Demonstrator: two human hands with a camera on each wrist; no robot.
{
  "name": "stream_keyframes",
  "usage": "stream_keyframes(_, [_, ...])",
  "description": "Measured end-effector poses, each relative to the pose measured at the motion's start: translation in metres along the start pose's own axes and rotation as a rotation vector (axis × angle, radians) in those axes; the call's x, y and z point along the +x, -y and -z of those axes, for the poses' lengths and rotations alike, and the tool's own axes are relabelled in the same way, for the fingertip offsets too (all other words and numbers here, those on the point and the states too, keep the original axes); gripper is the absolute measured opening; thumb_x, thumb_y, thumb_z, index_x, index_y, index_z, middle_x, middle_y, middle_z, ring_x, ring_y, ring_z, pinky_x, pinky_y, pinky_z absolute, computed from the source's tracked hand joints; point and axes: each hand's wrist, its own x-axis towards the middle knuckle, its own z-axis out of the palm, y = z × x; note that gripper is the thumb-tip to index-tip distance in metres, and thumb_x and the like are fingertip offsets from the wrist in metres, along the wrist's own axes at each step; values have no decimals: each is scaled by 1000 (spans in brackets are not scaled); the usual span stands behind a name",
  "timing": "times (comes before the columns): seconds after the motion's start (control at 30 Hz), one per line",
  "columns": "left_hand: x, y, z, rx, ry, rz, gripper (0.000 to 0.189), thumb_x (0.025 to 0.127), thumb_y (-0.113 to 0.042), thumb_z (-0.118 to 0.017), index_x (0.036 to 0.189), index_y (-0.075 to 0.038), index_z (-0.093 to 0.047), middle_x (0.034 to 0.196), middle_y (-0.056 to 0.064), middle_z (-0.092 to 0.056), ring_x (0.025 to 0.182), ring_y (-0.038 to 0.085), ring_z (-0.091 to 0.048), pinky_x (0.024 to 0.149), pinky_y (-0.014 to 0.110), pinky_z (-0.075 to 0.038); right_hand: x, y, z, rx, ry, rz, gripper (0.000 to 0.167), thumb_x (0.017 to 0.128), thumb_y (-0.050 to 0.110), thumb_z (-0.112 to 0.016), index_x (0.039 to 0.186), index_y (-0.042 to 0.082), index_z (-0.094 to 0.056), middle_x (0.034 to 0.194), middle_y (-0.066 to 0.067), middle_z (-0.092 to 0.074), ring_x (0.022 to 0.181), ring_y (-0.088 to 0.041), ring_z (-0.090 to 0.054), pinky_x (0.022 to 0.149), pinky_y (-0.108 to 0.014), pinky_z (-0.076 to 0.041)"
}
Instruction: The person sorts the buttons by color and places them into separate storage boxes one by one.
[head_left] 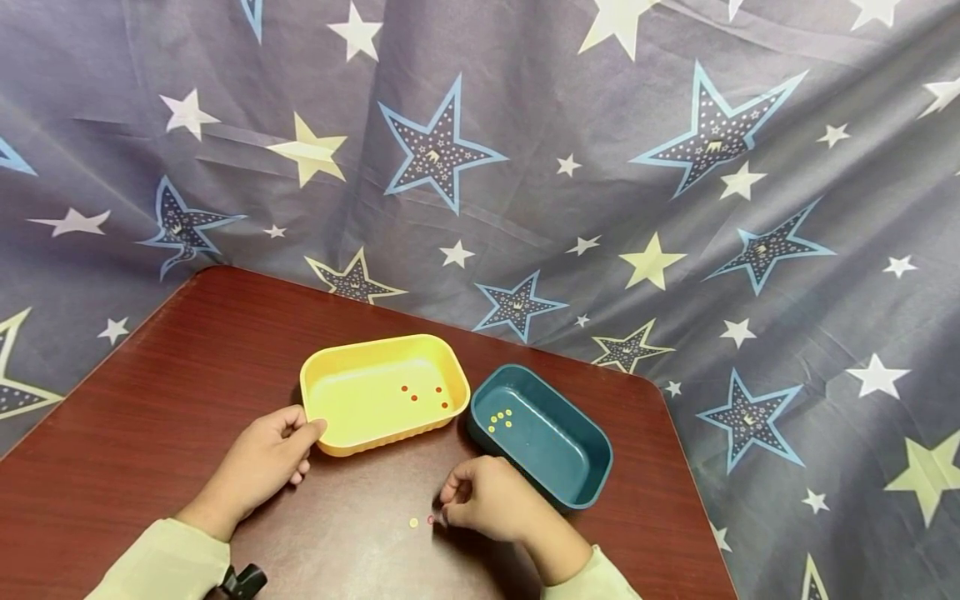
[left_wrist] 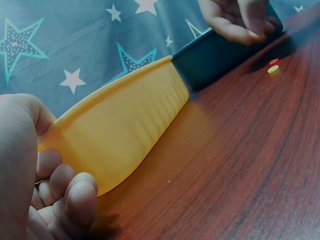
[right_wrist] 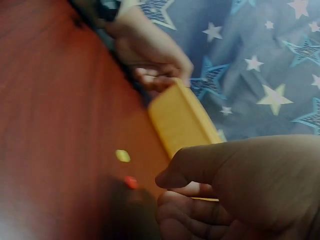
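My left hand (head_left: 273, 454) grips the near left corner of a yellow plastic basin (head_left: 352, 439), thumb over the rim and the other fingers curled beneath it on the outside. Several small red discs (head_left: 414, 398), button-like, lie inside this basin. Over the table my right hand (head_left: 487, 500) hovers with loosely bent fingers and nothing held between thumb and forefinger. Just beyond its fingertips lie one red disc (right_wrist: 131, 182) and one yellow disc (right_wrist: 122, 155), side by side on the tabletop. Several small yellow discs (head_left: 501, 416) sit in a dark teal basin (head_left: 558, 433).
Both basins stand close together on a reddish-brown wooden table (head_left: 232, 350), the teal one right behind my right hand. A star-patterned curtain (head_left: 525, 108) hangs along the table's back and right edges. On the left wrist is a black device (head_left: 244, 581).
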Motion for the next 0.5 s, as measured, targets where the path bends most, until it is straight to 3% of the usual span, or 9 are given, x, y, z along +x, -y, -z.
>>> stream_keyframes(0.23, [0,1,0,-3,0,0,44,114,-45,-66,94,-7,-54,73,9,-68,61,22,-69,57,35,-61,1,-2,-23,-47,24,37,15,83,10,-88,90,19,-79,71,22,-65,66,11,-59,67,-12,-52])
stream_keyframes(0.5, [0,0,0,11,-5,-6,44,114,-45,-66,93,-8,-55,73,9,-68,61,22,-69,57,34,-61,2,1,-30,-148,9,60,18,81,10,-88,88,22,-76,69,23,-61,65,12,-54,66,-10,-47])
